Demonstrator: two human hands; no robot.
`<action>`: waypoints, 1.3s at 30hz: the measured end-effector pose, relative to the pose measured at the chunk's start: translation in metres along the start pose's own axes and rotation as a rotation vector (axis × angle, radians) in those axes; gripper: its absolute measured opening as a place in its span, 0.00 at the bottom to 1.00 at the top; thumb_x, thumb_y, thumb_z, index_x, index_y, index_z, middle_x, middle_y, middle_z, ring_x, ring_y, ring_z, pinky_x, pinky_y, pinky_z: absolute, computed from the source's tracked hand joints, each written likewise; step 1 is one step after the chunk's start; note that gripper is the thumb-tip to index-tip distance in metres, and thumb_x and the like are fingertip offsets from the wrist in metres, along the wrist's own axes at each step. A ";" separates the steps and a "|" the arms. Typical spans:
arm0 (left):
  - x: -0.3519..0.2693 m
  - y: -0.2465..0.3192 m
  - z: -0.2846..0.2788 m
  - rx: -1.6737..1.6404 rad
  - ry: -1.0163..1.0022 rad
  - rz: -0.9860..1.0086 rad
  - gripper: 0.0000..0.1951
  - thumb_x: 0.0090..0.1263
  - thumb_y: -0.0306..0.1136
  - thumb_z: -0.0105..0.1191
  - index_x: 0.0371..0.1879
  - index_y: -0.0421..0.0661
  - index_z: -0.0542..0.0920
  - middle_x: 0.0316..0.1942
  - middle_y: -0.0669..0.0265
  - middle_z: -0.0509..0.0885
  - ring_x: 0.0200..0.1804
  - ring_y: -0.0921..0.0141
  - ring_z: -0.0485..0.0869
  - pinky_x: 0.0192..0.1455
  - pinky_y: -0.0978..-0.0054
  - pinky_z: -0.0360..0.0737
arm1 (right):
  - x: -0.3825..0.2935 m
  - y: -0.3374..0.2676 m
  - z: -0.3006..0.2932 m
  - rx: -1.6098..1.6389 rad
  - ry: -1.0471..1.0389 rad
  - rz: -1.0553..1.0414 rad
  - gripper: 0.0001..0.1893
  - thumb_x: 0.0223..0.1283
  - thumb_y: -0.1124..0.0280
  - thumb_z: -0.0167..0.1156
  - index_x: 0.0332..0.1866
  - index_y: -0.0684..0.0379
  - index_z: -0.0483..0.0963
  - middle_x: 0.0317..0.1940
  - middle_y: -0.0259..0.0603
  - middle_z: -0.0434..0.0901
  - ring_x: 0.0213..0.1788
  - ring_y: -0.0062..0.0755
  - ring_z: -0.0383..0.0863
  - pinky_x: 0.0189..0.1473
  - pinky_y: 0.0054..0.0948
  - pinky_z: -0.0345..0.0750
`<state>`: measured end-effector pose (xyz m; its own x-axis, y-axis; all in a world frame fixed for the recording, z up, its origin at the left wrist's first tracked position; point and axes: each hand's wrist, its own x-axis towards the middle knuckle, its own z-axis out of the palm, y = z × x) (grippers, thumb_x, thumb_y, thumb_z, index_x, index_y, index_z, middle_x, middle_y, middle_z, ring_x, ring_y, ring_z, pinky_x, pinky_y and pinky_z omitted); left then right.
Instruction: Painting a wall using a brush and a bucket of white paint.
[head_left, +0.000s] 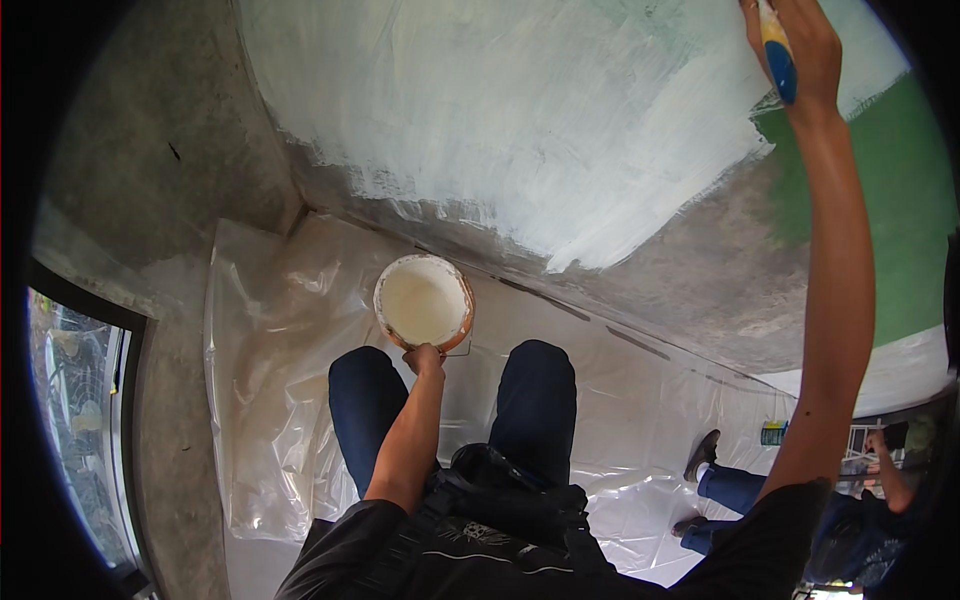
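Observation:
My left hand (426, 359) grips the near rim of an orange paint bucket (469, 315) with a wire handle. Off-white paint (421, 302) lies inside, and dried paint crusts the rim. At the upper right, my raised right hand (814, 52) is closed around the blue, yellow and white handle of a brush (780, 64); the tool's working end is out of view. Past the bucket rises a wall with streaky white paint (540, 142), bare grey concrete (697, 277) below it and green paint (900, 202) at the right.
Clear plastic sheeting (277, 397) covers the floor around my knees. A grey side wall (150, 135) meets the painted wall at the left, near a framed window (82, 427). At the lower right another person (840, 525) stands by a small can (773, 433).

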<state>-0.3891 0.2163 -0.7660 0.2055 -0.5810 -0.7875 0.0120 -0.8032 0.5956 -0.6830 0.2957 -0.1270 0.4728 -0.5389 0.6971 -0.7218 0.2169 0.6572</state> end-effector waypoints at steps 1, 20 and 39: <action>0.005 0.001 -0.007 -0.012 -0.001 0.016 0.27 0.65 0.25 0.49 0.64 0.33 0.61 0.59 0.44 0.74 0.43 0.53 0.86 0.34 0.65 0.89 | -0.009 -0.021 0.013 0.062 0.004 0.040 0.11 0.61 0.79 0.62 0.48 0.64 0.79 0.41 0.45 0.82 0.39 0.38 0.84 0.40 0.31 0.82; -0.007 0.004 -0.009 -0.084 -0.061 0.015 0.24 0.67 0.26 0.50 0.62 0.33 0.64 0.57 0.44 0.75 0.45 0.52 0.85 0.36 0.66 0.89 | 0.025 0.000 0.008 0.190 -0.216 0.135 0.14 0.58 0.81 0.63 0.51 0.64 0.77 0.41 0.48 0.81 0.39 0.40 0.83 0.39 0.32 0.80; -0.001 0.007 -0.006 -0.071 -0.039 0.001 0.26 0.65 0.18 0.47 0.64 0.31 0.60 0.62 0.43 0.70 0.54 0.50 0.82 0.44 0.60 0.91 | -0.029 -0.066 0.038 0.368 0.083 0.299 0.15 0.57 0.87 0.57 0.50 0.66 0.76 0.41 0.49 0.79 0.38 0.41 0.82 0.40 0.32 0.80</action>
<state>-0.3831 0.2121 -0.7601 0.1675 -0.5873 -0.7918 0.0811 -0.7923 0.6048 -0.6681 0.2662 -0.2008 0.2455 -0.4269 0.8703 -0.9560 0.0421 0.2903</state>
